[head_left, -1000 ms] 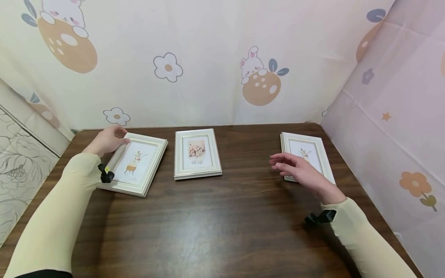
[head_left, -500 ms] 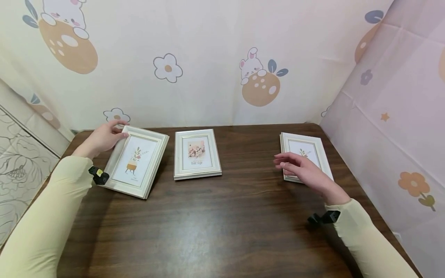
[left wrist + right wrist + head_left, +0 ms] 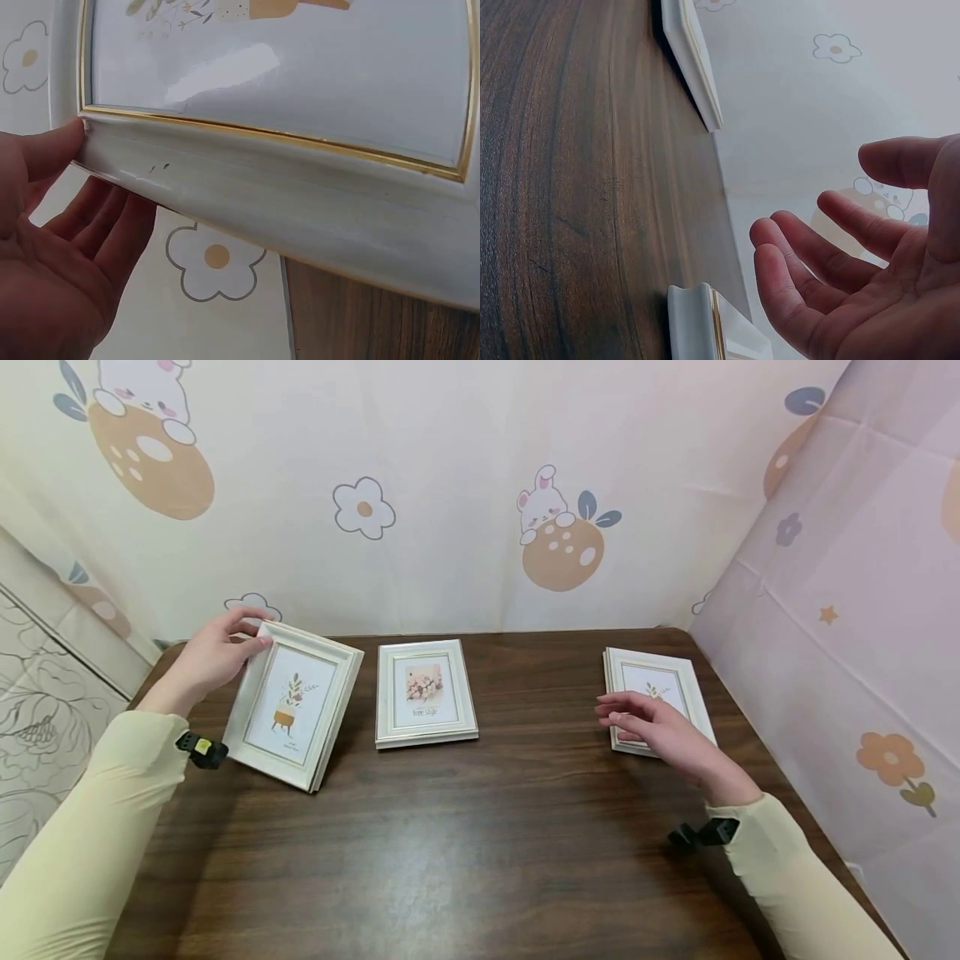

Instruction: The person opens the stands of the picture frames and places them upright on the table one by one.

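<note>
In the head view, my left hand (image 3: pixel 212 660) pinches the upper left corner of a white picture frame (image 3: pixel 303 706) with a potted-plant print. That frame tilts up from the table, its lower edge close to the wood. In the left wrist view my thumb presses the front of its gold-lined border (image 3: pixel 247 161) and the fingers curl behind. My right hand (image 3: pixel 663 735) hovers with relaxed fingers over the lower left part of another white picture frame (image 3: pixel 701 710) lying at the right. In the right wrist view the right hand (image 3: pixel 855 285) has nothing between its fingers.
A third white picture frame (image 3: pixel 425 693) with a flower print lies face up between the hands, left of centre. The dark wooden table (image 3: pixel 450 852) meets a patterned curtain (image 3: pixel 450 568) along its back edge, and another curtain hangs at the right.
My left hand has raised the upper side of the left picture frame, tilting it up from nearly flat. The right hand has drifted slightly to the right, still holding nothing.
</note>
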Motion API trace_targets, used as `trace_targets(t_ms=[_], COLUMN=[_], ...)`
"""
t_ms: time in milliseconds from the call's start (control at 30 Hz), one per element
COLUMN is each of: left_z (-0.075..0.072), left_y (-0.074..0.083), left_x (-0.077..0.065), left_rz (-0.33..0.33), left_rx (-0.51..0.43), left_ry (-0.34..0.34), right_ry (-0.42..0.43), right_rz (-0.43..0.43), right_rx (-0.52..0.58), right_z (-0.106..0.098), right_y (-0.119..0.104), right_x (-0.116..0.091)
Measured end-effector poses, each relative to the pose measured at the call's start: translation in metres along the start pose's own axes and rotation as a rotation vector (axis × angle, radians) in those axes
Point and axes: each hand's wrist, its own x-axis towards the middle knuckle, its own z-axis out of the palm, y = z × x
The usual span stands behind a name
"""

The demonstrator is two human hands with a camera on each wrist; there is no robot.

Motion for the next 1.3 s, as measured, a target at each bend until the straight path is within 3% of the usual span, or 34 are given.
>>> trace_targets(t_ms=[400,1000,1300], left_z=[-0.001,-0.002,0.006], left_y=[0.006,0.011,0.020], left_x=[-0.016,-0.034,-0.046], left_rz=[0.033,0.035,0.057], left_rx=[-0.050,-0.098,-0.138], left_ry=[0.032,0.174,0.259], right_ry=[0.005,-0.013,-0.020], right_rz=[-0.036,-0.076,-0.071], right_rx=[-0.002,-0.027,0.004], right_z=[0.004,0.024,0.029], right_y=[0.000,0.001,0.002], right_x=[-0.005,-0.006,-0.006])
